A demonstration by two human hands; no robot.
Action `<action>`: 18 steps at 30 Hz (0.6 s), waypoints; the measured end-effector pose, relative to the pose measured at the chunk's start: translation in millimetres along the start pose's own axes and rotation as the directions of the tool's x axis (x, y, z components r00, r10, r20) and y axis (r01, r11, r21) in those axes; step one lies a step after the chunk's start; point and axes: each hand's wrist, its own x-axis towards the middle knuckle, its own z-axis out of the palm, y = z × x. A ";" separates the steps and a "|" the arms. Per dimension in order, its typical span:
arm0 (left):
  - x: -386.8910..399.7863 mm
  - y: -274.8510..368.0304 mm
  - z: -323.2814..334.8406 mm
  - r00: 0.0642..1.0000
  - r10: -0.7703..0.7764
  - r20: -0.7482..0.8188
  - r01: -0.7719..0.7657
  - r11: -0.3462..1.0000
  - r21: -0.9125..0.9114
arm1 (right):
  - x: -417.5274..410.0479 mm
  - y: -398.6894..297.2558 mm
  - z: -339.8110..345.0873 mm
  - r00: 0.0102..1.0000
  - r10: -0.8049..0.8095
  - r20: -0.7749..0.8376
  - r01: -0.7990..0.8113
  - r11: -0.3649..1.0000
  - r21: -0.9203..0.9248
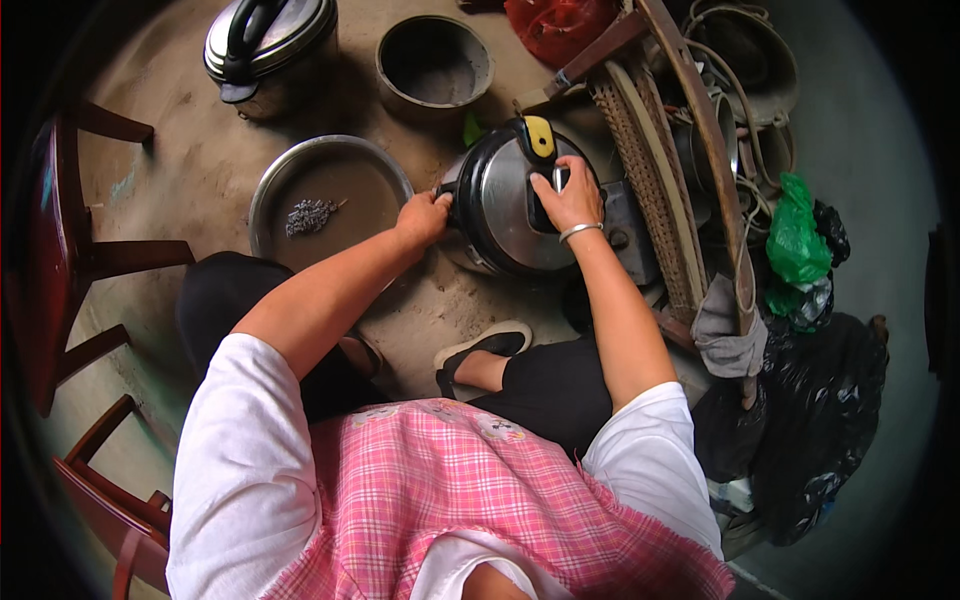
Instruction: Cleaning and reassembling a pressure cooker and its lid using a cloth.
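A pressure cooker (517, 202) with a steel lid, black rim and yellow-faced handle part stands in front of me on the floor. My left hand (425, 217) grips the short black side handle at its left. At the middle of the lid, my right hand (571, 196) has its thumb and fingers around the black knob; a metal bangle is on that wrist. To the left is a wide metal basin (262, 195) of murky water, with a steel wool scourer (310, 217) lying in it.
Beyond are a dark open pot (435, 64) and another lidded cooker (262, 45). At right stand a wooden frame with woven panel (649, 180), a green plastic bag (796, 229) and black bags (817, 420). Wooden chairs (67, 255) are at left.
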 end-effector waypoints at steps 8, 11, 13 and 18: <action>-57.5 -8.6 23.7 0.915 -0.236 0.328 0.254 0.967 -0.012 | -7.1 9.3 -34.6 0.932 0.091 0.350 -0.002 0.969 -0.246; -58.3 -5.0 22.3 0.913 -0.235 0.334 0.262 0.964 -0.037 | -9.0 11.6 -30.8 0.947 0.038 0.319 0.036 0.974 -0.223; -61.0 -3.4 23.1 0.919 -0.243 0.311 0.278 0.958 -0.071 | -10.9 11.8 -32.7 0.951 0.035 0.308 0.037 0.973 -0.226; -60.5 -9.2 22.4 0.916 -0.254 0.311 0.282 0.958 -0.049 | -11.7 11.0 -33.4 0.949 0.011 0.314 0.052 0.981 -0.190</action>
